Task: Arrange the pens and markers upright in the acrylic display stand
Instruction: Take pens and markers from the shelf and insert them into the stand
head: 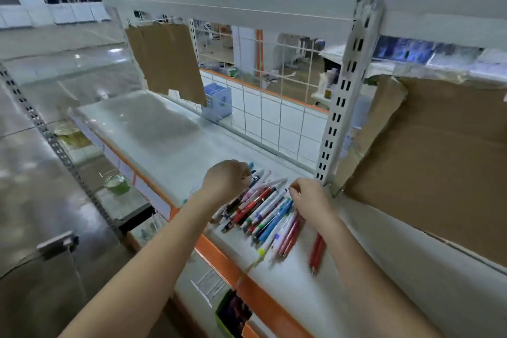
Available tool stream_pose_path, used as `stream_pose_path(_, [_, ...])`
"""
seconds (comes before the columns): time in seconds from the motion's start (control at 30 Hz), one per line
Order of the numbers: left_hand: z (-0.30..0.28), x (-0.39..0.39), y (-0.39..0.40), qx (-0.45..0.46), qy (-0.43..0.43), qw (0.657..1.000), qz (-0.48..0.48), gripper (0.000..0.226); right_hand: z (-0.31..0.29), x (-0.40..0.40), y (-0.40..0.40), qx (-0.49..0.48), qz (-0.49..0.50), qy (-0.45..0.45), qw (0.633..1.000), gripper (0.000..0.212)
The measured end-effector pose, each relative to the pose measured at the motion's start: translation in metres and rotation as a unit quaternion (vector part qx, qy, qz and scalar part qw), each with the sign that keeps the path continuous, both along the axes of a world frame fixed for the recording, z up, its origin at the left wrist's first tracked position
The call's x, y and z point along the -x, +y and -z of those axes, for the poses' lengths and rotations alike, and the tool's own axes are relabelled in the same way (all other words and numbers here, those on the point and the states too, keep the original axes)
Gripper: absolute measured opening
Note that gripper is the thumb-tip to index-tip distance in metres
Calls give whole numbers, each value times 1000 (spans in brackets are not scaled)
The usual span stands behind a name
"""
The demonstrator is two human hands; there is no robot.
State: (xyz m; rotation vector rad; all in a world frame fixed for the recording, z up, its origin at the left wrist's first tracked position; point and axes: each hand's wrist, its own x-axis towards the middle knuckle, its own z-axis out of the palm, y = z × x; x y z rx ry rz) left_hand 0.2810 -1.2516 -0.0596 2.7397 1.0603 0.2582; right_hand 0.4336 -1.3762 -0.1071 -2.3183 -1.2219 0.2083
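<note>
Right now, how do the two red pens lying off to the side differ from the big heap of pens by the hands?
The two red pens lie by themselves, near the right forearm; the heap of pens sits between both hands. The pair is all red; the heap mixes red, blue, white and pink. No hand touches the pair; the left hand and right hand are at the heap. Both lie flat on the white shelf.
</note>
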Motion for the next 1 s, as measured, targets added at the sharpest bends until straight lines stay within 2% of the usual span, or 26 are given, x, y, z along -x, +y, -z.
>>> stream_pose_path(0.13, [5, -35, 38, 40, -20, 997, 69, 22, 3, -11, 40, 68, 71, 26, 995, 37])
stream_pose_path(0.23, [10, -61, 55, 68, 18, 990, 125, 28, 3, -12, 63, 144, 116, 52, 981, 49])
stream_pose_path(0.47, [29, -96, 79, 152, 111, 957, 221, 30, -5, 1, 84, 156, 241, 137, 948, 38])
stream_pose_path(0.57, [27, -101, 91, 225, 85, 936, 256, 27, -10, 4, 78, 77, 291, 211, 930, 36])
stream_pose_path(0.7, [17, -106, 100, 429, -22, 872, 237, 20, -18, 17, 52, -94, 321, 258, 906, 29])
stream_pose_path(0.77, [8, -108, 96, 458, -48, 852, 249, 19, -23, 25, 39, -165, 331, 274, 888, 31])
stream_pose_path(0.83, [-5, -110, 85, 462, -67, 838, 281, 16, -28, 33, 26, -204, 340, 286, 872, 22])
stream_pose_path(0.9, [-20, -110, 67, 472, -92, 820, 311, 12, -33, 41, 9, -240, 350, 267, 865, 12])
stream_pose_path(1.0, [-40, -111, 29, 498, -131, 786, 344, 10, -44, 53, -26, -291, 384, 222, 848, 14])
